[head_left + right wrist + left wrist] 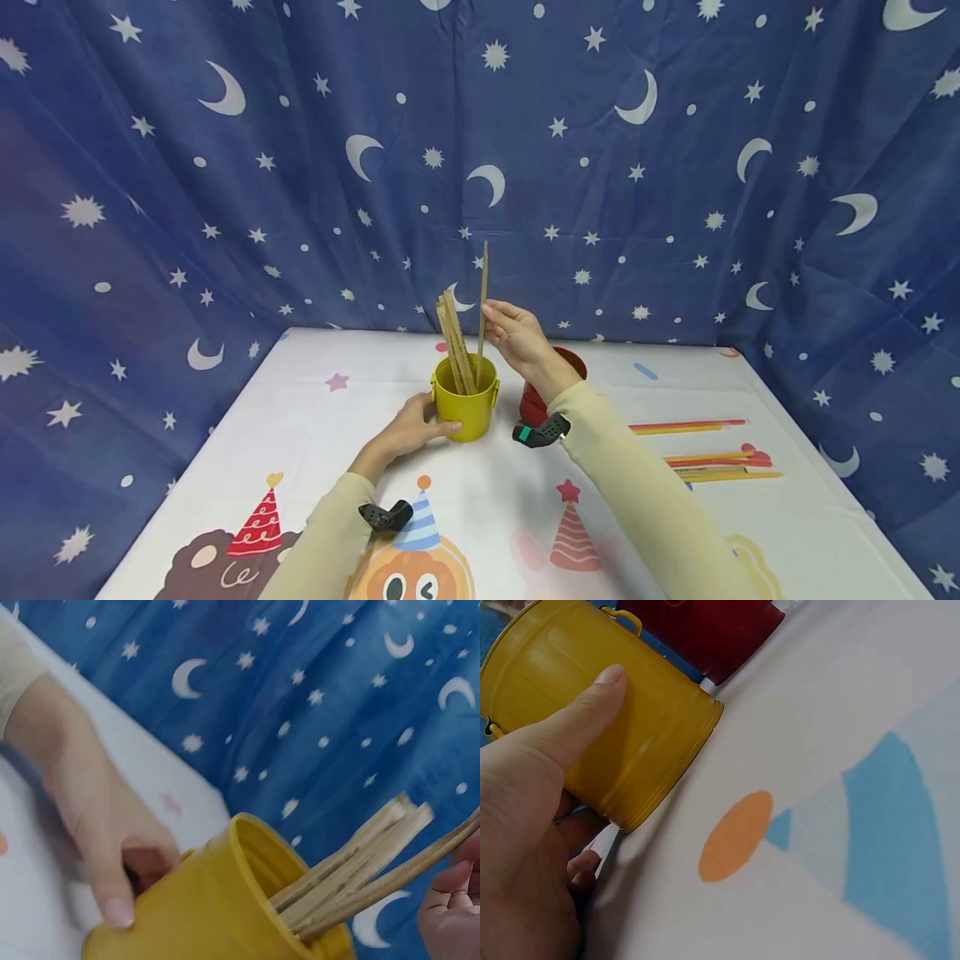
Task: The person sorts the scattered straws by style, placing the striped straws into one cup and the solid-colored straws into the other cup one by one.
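A small yellow metal bucket (462,416) stands upright on the table, with several light wooden sticks (455,346) leaning inside it. My left hand (408,427) grips the bucket low on its side. In the left wrist view, its thumb lies along the yellow wall and the other fingers go behind. Above the rim, my right hand (517,333) pinches one thin wooden stick (483,304) between thumb and fingers. That stick is nearly upright, its lower end inside the bucket. Only the fingers of this hand (450,900) show at the edge of the right wrist view.
Partly behind my right forearm is a red bucket (534,407). Several red and yellow pencils (720,472) lie on the table's right side, some partly covered by the sleeve. A blue star-patterned curtain (420,183) hangs behind the table's far edge.
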A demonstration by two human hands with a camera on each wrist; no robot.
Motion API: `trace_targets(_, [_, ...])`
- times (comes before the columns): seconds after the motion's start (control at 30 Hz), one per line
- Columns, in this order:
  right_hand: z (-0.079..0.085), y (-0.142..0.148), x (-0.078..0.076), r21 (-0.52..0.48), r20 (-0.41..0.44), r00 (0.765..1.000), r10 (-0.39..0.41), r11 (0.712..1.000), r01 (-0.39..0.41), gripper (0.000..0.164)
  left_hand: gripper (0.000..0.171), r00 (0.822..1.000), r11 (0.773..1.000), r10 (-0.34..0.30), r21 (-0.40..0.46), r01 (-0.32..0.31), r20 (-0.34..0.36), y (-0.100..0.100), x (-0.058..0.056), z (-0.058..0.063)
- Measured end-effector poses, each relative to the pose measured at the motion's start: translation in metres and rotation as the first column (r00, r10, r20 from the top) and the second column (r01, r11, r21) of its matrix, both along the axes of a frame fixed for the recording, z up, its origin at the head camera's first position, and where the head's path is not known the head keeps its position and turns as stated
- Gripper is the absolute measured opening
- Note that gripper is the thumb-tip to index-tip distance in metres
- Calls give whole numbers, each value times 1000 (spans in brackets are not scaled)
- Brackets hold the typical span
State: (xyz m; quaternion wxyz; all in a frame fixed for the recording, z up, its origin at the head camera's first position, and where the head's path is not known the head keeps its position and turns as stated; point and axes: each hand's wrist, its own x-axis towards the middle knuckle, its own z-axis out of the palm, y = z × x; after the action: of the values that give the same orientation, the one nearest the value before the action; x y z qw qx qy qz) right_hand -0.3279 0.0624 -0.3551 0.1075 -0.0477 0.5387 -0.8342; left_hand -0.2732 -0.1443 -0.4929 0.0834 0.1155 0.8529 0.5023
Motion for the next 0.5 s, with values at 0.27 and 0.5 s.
trace_targets(0.27, [-18,-8,-8,184,69,997,-39,983,26,25,80,1000,1000,-7,3,7,2,0,-1,-3])
trace_targets(0.5, [-26,-6,-11,289,64,998,-28,957,9,27,82,1000,1000,-15,-4,15,4,-1,-4,-2])
